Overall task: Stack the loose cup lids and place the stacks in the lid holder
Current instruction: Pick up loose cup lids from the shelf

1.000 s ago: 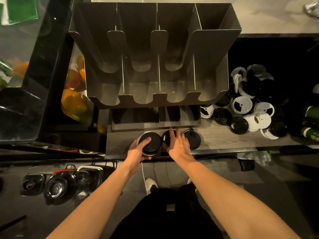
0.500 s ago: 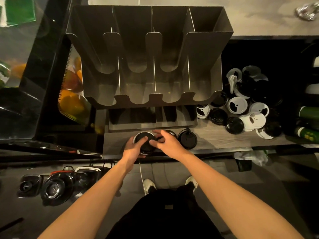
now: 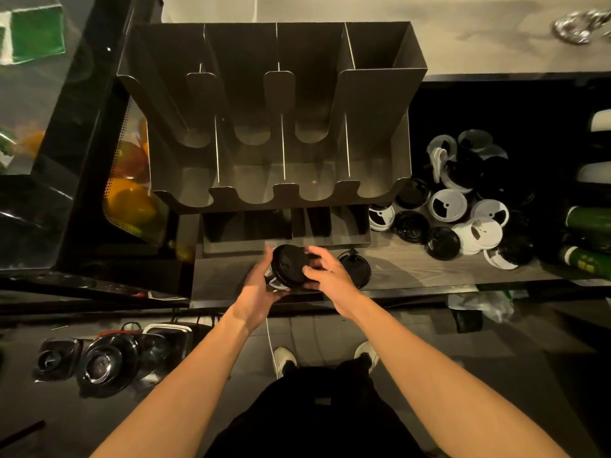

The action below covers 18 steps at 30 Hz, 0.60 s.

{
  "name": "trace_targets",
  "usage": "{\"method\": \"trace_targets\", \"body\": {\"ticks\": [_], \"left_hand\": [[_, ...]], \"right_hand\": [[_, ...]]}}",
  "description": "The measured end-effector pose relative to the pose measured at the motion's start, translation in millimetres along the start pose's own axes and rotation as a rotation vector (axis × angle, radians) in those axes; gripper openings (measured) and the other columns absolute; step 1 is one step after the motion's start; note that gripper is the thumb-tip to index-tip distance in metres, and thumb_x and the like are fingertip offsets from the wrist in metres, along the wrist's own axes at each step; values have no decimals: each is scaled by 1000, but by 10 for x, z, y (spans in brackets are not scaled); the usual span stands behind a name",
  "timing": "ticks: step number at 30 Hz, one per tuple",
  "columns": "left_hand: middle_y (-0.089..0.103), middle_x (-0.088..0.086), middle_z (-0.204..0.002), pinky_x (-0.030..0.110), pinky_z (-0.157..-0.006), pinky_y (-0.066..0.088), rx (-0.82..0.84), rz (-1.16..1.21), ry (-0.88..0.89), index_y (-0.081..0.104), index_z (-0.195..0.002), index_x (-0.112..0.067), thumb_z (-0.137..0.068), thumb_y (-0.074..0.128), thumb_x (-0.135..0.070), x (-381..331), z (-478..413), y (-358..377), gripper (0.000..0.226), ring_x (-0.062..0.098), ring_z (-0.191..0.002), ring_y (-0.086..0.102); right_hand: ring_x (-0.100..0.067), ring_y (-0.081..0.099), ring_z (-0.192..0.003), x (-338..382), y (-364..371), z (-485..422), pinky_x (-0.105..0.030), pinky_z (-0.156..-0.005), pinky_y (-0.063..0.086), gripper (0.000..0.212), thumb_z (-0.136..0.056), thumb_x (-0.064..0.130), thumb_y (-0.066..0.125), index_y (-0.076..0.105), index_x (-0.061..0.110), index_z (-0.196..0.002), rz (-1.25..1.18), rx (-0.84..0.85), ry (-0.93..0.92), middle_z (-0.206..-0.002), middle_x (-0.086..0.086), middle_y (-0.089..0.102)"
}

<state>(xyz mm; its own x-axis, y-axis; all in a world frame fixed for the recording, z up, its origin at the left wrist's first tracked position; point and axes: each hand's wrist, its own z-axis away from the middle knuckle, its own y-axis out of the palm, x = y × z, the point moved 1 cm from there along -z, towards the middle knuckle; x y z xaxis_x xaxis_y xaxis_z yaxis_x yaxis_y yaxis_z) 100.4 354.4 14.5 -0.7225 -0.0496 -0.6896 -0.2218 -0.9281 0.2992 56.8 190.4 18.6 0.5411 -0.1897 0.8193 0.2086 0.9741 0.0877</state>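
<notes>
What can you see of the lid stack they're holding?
The lid stack is short, round, plastic-looking: a black lid on top, white edges showing beneath. It tilts, top face toward the camera, over the wooden shelf. The left hand cups its left side; the right hand grips its right edge.

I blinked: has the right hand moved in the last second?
Yes. The right hand shifted left, away from the lone black lid, onto the lid stack the left hand holds.
</notes>
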Motion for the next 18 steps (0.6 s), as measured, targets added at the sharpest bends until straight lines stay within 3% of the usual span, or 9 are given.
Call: {"method": "trace_targets", "body": {"ticks": [4, 7, 10, 13, 15, 18], "left_hand": [[67, 10, -124, 35, -78, 56, -129, -46, -40, 59, -134, -21, -91, 63, -55, 1, -63, 161, 56, 28, -117, 64], [66, 13, -122, 35, -71, 58, -177, -66, -45, 60, -131, -19, -88, 66, -56, 51, -147, 239, 57, 29, -112, 65], [68, 15, -120, 37, -69, 59, -184, -96, -57, 62, -128, -19, -78, 70, -61, 94, -211, 289, 66, 32, -109, 67], [69, 14, -115, 44, -74, 59, -170, -162, -64, 64, -115, -22, -98, 59, -44, 106, -213, 419, 29, 30, -102, 68], [68, 14, -116, 47, -80, 57, -179, -158, -75, 62, -112, -22, -103, 52, -35, 124, -247, 477, 18, 29, -100, 67], [60, 15, -127, 42, -67, 61, -239, -161, -83, 53, -134, -16, -106, 49, -29, 99, -267, 549, 31, 32, -113, 61]], "right_hand": [[-9, 52, -116, 27, -105, 102, -29, -90, 46, 28, -100, 17, 54, 49, 36, -121, 557, -54, -232, -137, 10, 44], [-12, 42, -133, 24, -204, 138, -35, -96, 39, 17, -100, 32, 54, 48, 35, -115, 829, 2, -304, -150, 15, 34], [-17, 36, -139, 41, -369, 172, -40, -100, 40, 35, -89, 45, 65, 45, 34, -115, 931, 114, -347, -158, 14, 27], [-22, 32, -140, 56, -548, 176, -42, -103, 39, 46, -82, 47, 71, 45, 30, -117, 1111, 183, -370, -162, 15, 21], [-22, 40, -136, 71, -647, 158, -38, -102, 39, 52, -82, 53, 71, 46, 28, -119, 1204, 168, -394, -158, 13, 30], [-19, 48, -128, 86, -765, 161, -38, -103, 43, 72, -78, 62, 73, 41, 31, -134, 1151, 84, -361, -146, 9, 41]]}}
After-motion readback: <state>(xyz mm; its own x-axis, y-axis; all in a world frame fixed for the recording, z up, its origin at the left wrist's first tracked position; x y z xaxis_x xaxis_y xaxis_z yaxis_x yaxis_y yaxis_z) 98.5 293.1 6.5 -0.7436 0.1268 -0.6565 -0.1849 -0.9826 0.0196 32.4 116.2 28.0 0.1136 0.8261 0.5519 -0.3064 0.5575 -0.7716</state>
